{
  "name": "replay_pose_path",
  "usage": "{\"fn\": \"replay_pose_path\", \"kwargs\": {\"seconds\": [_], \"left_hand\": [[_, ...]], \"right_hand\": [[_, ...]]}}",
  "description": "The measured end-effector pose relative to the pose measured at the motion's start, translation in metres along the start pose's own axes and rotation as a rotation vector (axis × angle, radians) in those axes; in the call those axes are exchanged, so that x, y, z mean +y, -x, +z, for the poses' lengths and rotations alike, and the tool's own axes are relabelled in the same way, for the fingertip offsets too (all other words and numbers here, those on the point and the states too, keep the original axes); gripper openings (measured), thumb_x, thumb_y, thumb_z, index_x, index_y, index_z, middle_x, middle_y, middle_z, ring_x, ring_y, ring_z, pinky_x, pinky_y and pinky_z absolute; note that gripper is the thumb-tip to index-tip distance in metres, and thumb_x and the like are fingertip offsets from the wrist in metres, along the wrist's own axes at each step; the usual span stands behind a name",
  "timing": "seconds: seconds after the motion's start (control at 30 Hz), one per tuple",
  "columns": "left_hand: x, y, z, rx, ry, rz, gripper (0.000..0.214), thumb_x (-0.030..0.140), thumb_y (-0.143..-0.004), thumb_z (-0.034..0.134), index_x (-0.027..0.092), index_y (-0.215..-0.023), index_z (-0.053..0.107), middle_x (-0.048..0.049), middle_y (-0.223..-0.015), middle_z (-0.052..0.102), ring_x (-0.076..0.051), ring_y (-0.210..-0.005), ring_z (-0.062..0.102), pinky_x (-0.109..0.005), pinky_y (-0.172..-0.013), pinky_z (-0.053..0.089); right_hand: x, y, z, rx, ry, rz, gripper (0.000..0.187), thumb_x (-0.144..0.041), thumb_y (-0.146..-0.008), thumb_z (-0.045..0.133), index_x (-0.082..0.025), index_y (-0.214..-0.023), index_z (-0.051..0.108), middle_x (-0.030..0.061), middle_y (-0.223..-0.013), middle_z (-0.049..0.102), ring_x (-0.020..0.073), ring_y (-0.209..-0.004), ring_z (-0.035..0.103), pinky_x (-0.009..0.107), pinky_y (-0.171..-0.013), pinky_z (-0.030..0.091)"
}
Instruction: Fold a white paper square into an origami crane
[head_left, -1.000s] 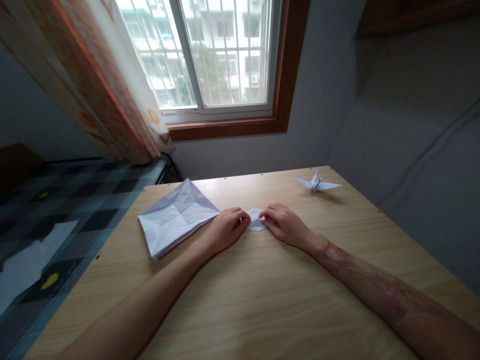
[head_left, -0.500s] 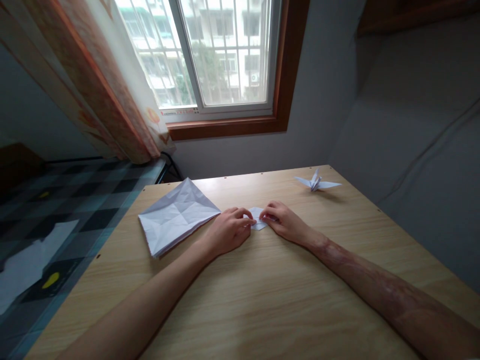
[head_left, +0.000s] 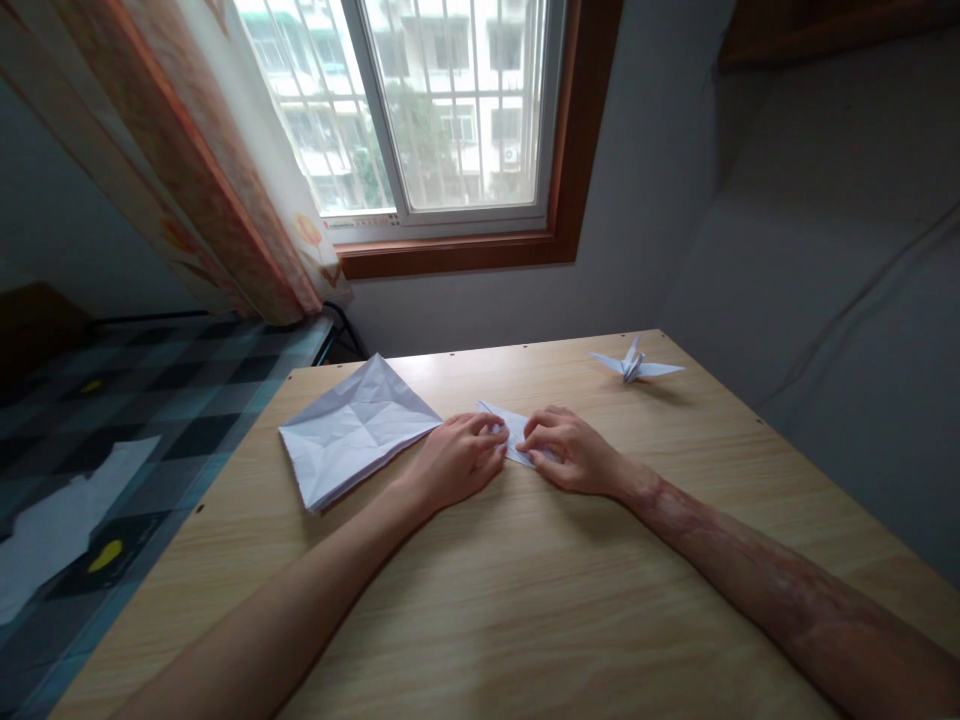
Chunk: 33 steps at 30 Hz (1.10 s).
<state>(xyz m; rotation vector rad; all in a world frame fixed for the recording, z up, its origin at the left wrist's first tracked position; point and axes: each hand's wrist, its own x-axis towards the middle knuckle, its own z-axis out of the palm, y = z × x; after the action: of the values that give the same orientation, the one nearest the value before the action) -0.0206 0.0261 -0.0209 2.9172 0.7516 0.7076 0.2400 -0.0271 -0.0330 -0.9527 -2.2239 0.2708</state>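
A small folded white paper piece [head_left: 514, 432] lies on the wooden table [head_left: 525, 590] between my two hands. My left hand [head_left: 459, 458] pinches its left side with curled fingers. My right hand [head_left: 568, 450] presses and pinches its right side, and covers part of it. A narrow tip of the paper sticks out toward the window. Left of my left hand lies a stack of creased white paper sheets [head_left: 352, 428]. A finished white paper crane [head_left: 634, 366] stands at the far right of the table, away from both hands.
The table stands against the wall under a window [head_left: 442, 110] with a patterned curtain [head_left: 195, 150] at the left. A bed with a checked cover [head_left: 97, 440] runs along the table's left edge. A grey cloth surface [head_left: 847, 300] rises on the right.
The paper piece has turned and opened out a little, with a tip now pointing toward the window. My right hand has shifted slightly nearer and onto the paper. The left hand has barely moved.
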Motion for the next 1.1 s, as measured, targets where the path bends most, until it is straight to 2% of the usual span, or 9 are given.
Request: {"fn": "replay_pose_path", "kwargs": {"seconds": [0.2, 0.37, 0.47, 0.6, 0.67, 0.9, 1.0, 1.1], "left_hand": [[-0.004, 0.000, 0.002, -0.026, -0.026, -0.018, 0.027, 0.035, -0.109, 0.059, 0.029, -0.122, 0.082, -0.0098, -0.113, 0.074, -0.025, -0.099, 0.069, -0.042, -0.090, 0.059], [-0.005, 0.002, 0.006, -0.008, -0.037, -0.046, 0.028, 0.040, -0.108, 0.062, 0.026, -0.123, 0.082, -0.0098, -0.118, 0.076, -0.026, -0.103, 0.072, -0.044, -0.095, 0.059], [-0.007, 0.002, 0.008, 0.010, 0.004, -0.066, 0.027, 0.040, -0.106, 0.066, 0.027, -0.123, 0.083, -0.0090, -0.121, 0.079, -0.026, -0.105, 0.075, -0.045, -0.099, 0.060], [-0.014, 0.000, 0.009, -0.002, 0.133, -0.032, 0.026, 0.036, -0.109, 0.062, 0.028, -0.122, 0.083, -0.0072, -0.129, 0.082, -0.025, -0.115, 0.078, -0.044, -0.107, 0.060], [-0.018, 0.000, 0.008, -0.001, 0.206, 0.002, 0.028, 0.034, -0.111, 0.058, 0.028, -0.124, 0.083, -0.0078, -0.130, 0.082, -0.024, -0.119, 0.078, -0.043, -0.108, 0.060], [-0.025, -0.002, 0.001, -0.002, 0.180, 0.026, 0.024, 0.030, -0.110, 0.060, 0.027, -0.112, 0.084, -0.0067, -0.117, 0.083, -0.022, -0.101, 0.077, -0.041, -0.097, 0.058], [-0.021, -0.003, -0.004, -0.031, 0.204, 0.039, 0.019, 0.028, -0.107, 0.062, 0.026, -0.111, 0.081, -0.0050, -0.117, 0.083, -0.021, -0.105, 0.078, -0.040, -0.102, 0.056], [-0.016, -0.004, -0.010, -0.067, 0.168, 0.051, 0.018, 0.037, -0.100, 0.073, 0.027, -0.113, 0.079, -0.0050, -0.120, 0.082, -0.024, -0.109, 0.078, -0.044, -0.110, 0.052]], "right_hand": [[-0.007, 0.001, -0.002, -0.023, -0.088, 0.002, 0.020, -0.016, -0.095, 0.068, -0.025, -0.108, 0.081, 0.0072, -0.111, 0.080, 0.0250, -0.100, 0.075, 0.041, -0.095, 0.059], [-0.008, 0.003, -0.002, -0.088, -0.177, -0.068, 0.027, -0.016, -0.097, 0.066, -0.026, -0.118, 0.079, 0.0083, -0.122, 0.080, 0.0253, -0.109, 0.077, 0.041, -0.102, 0.061], [-0.005, 0.003, 0.002, -0.069, -0.208, -0.061, 0.036, -0.009, -0.095, 0.061, -0.026, -0.123, 0.076, 0.0084, -0.125, 0.080, 0.0247, -0.115, 0.076, 0.040, -0.104, 0.061], [-0.001, 0.001, 0.004, 0.011, -0.057, -0.020, 0.039, -0.004, -0.088, 0.063, -0.025, -0.118, 0.075, 0.0085, -0.122, 0.080, 0.0274, -0.115, 0.074, 0.045, -0.106, 0.060], [-0.001, -0.001, 0.002, 0.004, -0.004, -0.018, 0.040, -0.004, -0.087, 0.066, -0.026, -0.119, 0.074, 0.0082, -0.126, 0.079, 0.0282, -0.118, 0.073, 0.047, -0.107, 0.058], [-0.002, -0.001, -0.008, -0.091, 0.070, -0.052, 0.035, -0.021, -0.094, 0.076, -0.029, -0.128, 0.072, 0.0084, -0.131, 0.076, 0.0302, -0.119, 0.070, 0.049, -0.109, 0.054], [0.002, -0.001, -0.007, -0.106, 0.108, -0.058, 0.028, -0.026, -0.098, 0.075, -0.028, -0.126, 0.073, 0.0087, -0.129, 0.076, 0.0297, -0.117, 0.071, 0.049, -0.108, 0.053], [0.005, -0.001, -0.004, -0.100, 0.130, -0.067, 0.024, -0.028, -0.102, 0.072, -0.027, -0.126, 0.073, 0.0096, -0.126, 0.076, 0.0293, -0.114, 0.071, 0.048, -0.105, 0.054]]}}
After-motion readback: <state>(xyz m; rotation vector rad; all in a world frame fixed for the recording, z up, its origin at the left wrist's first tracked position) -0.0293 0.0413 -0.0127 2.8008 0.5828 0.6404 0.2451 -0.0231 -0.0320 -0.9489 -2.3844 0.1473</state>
